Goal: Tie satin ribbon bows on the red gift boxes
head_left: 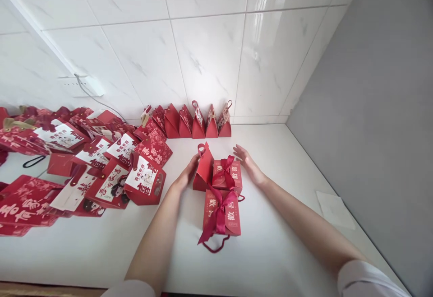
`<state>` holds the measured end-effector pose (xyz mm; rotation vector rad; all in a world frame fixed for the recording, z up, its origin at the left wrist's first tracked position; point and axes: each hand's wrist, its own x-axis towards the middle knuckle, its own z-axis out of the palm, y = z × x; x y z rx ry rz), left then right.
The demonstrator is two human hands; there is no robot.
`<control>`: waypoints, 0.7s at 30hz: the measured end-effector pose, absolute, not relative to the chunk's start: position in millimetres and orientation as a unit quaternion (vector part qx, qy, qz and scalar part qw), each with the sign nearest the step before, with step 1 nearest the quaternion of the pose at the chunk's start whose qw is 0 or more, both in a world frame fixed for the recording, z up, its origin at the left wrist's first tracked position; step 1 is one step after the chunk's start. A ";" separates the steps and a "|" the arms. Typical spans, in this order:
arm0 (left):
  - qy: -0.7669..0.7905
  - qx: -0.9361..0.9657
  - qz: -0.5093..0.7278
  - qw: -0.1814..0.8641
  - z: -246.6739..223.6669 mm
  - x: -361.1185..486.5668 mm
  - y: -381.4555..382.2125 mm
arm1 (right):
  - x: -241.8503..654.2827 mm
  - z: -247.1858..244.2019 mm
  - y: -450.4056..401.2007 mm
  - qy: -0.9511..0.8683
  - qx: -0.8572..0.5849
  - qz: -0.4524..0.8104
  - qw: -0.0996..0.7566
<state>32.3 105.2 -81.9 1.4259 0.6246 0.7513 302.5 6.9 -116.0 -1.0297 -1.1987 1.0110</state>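
Observation:
My left hand lies along the left side of a red triangular gift box with a ribbon loop on top. Its fingers are stretched out and seem to touch the box, though part of them is hard to see. My right hand is open, fingers spread, just right of a red gift box with a bow. That box stands against the triangular one. In front of them, nearer to me, sits a second bow-tied gift box with a dark red cord handle on the table.
A row of red triangular boxes lines the tiled wall. Many red and white gift boxes are heaped at the left of the white table. A socket with a cable is on the wall. A grey panel bounds the right.

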 end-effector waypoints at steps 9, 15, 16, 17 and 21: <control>0.281 0.700 0.256 0.605 -75.8 13.9 76.4 | 279.6 -103.0 -56.8 -0.598 -0.436 0.391 0.546; 0.333 0.750 0.327 0.469 -91.2 56.6 100.7 | 288.3 -104.7 -45.3 -0.527 -0.439 0.399 0.608; 0.341 0.752 0.337 0.453 -94.4 64.6 105.5 | 290.9 -105.2 -41.1 -0.495 -0.458 0.402 0.620; 0.345 0.753 0.340 0.445 -97.2 72.5 110.0 | 293.8 -105.3 -36.2 -0.467 -0.479 0.402 0.625; 0.313 0.768 0.308 0.466 -103.3 102.2 121.3 | 305.7 -100.7 -10.4 -0.402 -0.539 0.415 0.612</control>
